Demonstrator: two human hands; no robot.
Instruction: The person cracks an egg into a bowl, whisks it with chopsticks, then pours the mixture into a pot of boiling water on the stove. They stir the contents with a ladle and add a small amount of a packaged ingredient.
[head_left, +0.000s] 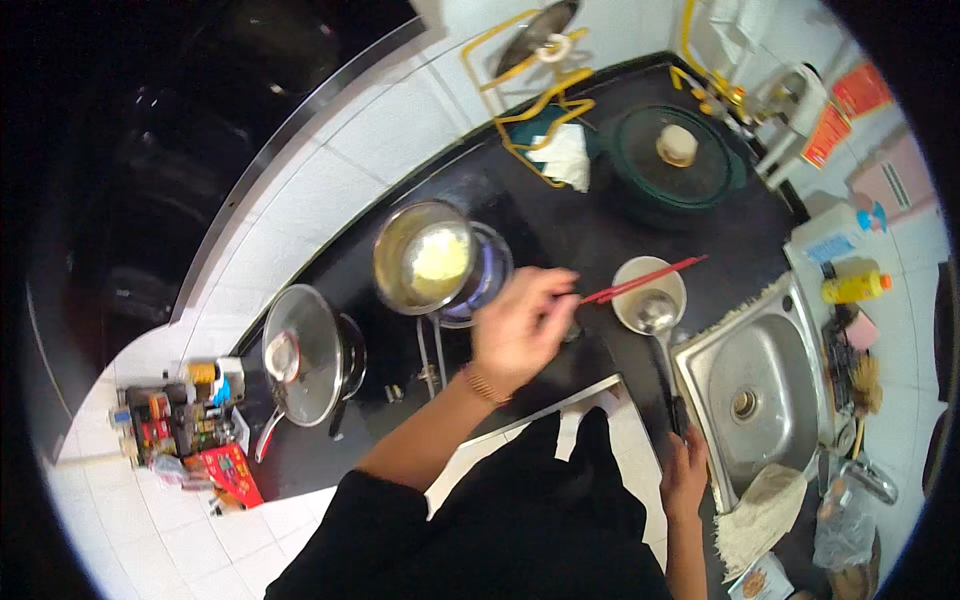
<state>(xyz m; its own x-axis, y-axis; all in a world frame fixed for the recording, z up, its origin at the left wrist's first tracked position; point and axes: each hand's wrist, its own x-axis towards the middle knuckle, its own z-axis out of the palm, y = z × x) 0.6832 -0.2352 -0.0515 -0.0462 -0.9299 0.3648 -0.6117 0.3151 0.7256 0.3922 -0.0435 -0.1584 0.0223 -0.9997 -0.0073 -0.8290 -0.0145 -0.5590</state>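
Observation:
My left hand (523, 324), blurred and wearing a bracelet at the wrist, has its thumb and fingers at the near end of a pair of red chopsticks (646, 277). They slant across the top of a white bowl (628, 271). A metal ladle rests with its head (655, 310) in that bowl. Its dark handle runs towards me, and my right hand (684, 472) grips the end beside the sink. Left of my left hand, a steel pot (390, 259) stands tilted or seen obliquely by the burner (484, 274), with pale yellowish contents (441, 259).
A glass-lidded pan (315, 367) stands at left, near clustered seasoning jars (157, 420). A dark green lidded pot (637, 161) and a yellow rack (517, 112) are behind. At right are a steel sink (780, 345), bottles (855, 287) and a cloth (765, 506). The hood (225, 150) overhangs upper left.

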